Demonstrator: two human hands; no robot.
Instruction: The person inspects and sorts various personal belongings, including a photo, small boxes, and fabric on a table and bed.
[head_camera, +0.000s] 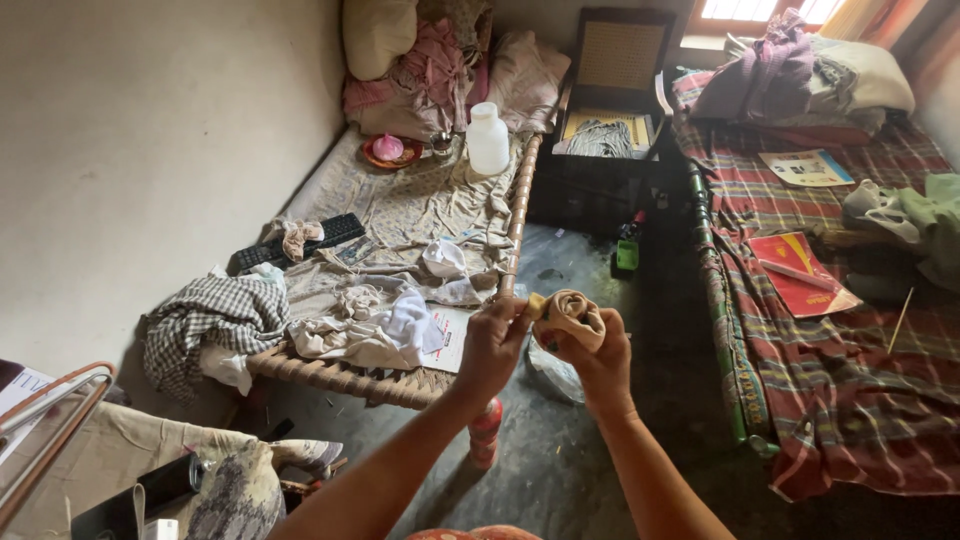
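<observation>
— Beige cloth, is it? What do the hands hold at mid-frame?

— A rolled beige cloth (572, 315), wound into a tight coil. The right hand (598, 358) cups it from below, fingers closed round it; the left hand (493, 345) pinches its loose end, likely to keep the roll from unwinding.

— Where is it?

— In the air above the floor (580, 470), between the cot (400, 250) at left and the plaid bed (850, 330) at right. A white bottle (487, 139) stands on the cot.
</observation>
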